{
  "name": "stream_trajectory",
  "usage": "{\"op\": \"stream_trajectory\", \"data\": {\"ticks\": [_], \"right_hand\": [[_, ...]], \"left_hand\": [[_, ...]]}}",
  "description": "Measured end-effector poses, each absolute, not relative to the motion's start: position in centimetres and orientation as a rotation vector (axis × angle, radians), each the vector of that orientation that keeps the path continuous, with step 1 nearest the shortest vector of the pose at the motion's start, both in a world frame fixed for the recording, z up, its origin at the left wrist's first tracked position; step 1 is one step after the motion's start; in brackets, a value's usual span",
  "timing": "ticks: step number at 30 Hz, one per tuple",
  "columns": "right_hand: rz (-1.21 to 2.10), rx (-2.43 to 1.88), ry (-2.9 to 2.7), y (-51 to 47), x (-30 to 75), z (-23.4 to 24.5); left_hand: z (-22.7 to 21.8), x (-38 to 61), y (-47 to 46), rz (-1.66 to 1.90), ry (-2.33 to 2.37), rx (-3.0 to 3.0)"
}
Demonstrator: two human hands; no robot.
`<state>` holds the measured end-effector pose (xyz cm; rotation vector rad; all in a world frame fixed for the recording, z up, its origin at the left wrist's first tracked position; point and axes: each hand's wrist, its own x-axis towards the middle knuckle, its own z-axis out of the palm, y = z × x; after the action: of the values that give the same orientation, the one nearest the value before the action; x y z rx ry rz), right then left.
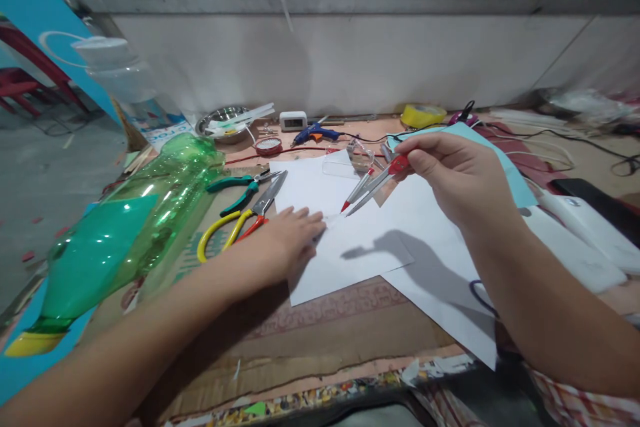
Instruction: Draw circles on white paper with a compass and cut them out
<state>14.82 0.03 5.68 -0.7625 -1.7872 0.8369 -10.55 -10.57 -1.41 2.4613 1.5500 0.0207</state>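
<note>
My left hand [287, 240] lies flat with fingers stretched out, pressing on the left edge of a white paper sheet [345, 260]. My right hand [450, 170] pinches the red top of a drawing compass [373, 187]. The compass legs are silver with a red tip and point down at the paper near my left fingertips. A second, larger white sheet [435, 267] lies under my right forearm.
A green plastic bottle [120, 233] lies on its side at the left. Yellow-handled scissors [240, 220] and green pliers [240, 187] sit beside my left hand. A blue glue gun [315, 133], metal bowl [225, 121], yellow tape roll [423, 115] and cables [550, 140] line the back.
</note>
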Motion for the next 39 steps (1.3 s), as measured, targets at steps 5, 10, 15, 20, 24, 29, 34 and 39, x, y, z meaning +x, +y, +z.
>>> {"op": "stream_trajectory", "data": {"ticks": [5,10,15,20,24,29,34,39], "right_hand": [[0.617,-0.825,-1.950,-0.9,14.8,5.1],[0.458,-0.769,-2.199,-2.2,13.4,3.8],[0.467,-0.700,-2.307,-3.0,12.2,3.5],[0.746,-0.743,-2.126,-3.6,11.5,2.4],[1.137,-0.770,-1.955,-3.8,10.2,-0.1],[1.276,-0.849,-2.053,-3.9,8.5,-2.6],[1.283,-0.878,-1.987,-3.9,8.2,-3.5],[1.242,-0.889,-2.037,-3.9,8.6,-3.6]], "left_hand": [[-0.7,-8.1,-13.4,0.198,1.385,2.494],[2.2,-10.6,-11.0,0.384,1.761,2.141],[1.5,-11.2,-9.6,0.766,1.584,1.971],[0.5,-10.4,-9.7,0.799,1.481,2.043],[0.4,-10.9,-9.9,0.843,1.563,1.926],[0.0,-11.5,-10.3,0.784,1.604,1.824],[-0.5,-11.6,-9.8,0.840,1.559,1.805],[-0.8,-11.8,-9.6,0.825,1.552,1.760]]}}
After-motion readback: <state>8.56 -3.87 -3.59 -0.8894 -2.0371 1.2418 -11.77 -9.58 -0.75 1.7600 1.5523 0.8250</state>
